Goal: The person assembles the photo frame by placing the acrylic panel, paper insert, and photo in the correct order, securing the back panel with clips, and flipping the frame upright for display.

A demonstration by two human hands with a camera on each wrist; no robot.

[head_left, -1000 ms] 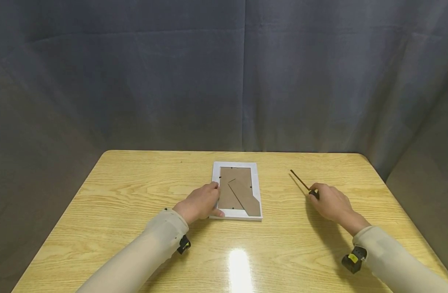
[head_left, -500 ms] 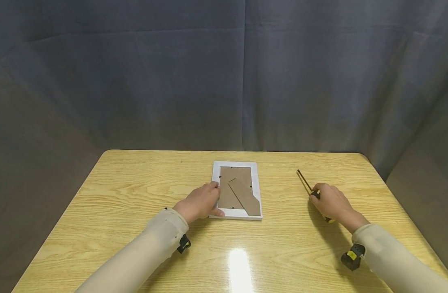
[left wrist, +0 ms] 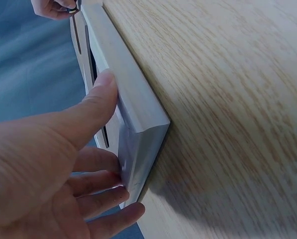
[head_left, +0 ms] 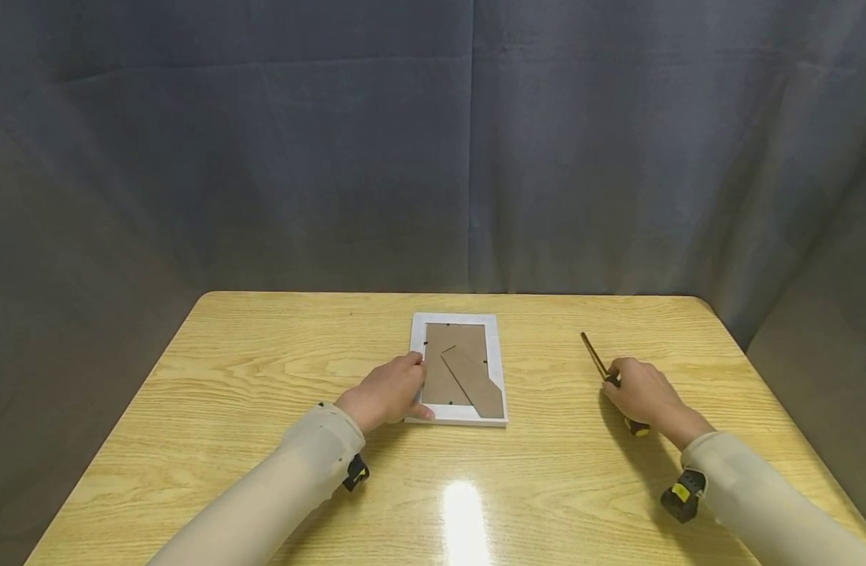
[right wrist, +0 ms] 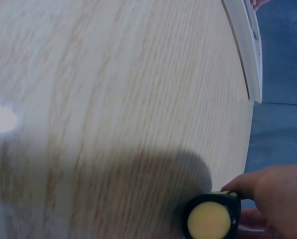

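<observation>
A white picture frame (head_left: 458, 318) lies face down on the table, its brown backing board and folded stand upward. My left hand (head_left: 390, 389) holds its near left corner. In the left wrist view, the thumb (left wrist: 101, 94) presses on the white border and the fingertips lie against the frame's side. To the right, my right hand (head_left: 643, 391) grips a screwdriver (head_left: 594, 354) just above the table, its dark shaft pointing away and slightly left. The screwdriver's black and yellow handle end (right wrist: 209, 221) shows in the right wrist view; the palm hides the middle of the handle.
The wooden table (head_left: 284, 338) has rounded far corners. A grey curtain (head_left: 333, 157) hangs behind it and along both sides. Light glares off the table's near middle.
The screwdriver's shaft has swung to the right and its tip lies closer to my right hand; its yellow handle end has come into view. My left hand and the picture frame stay put.
</observation>
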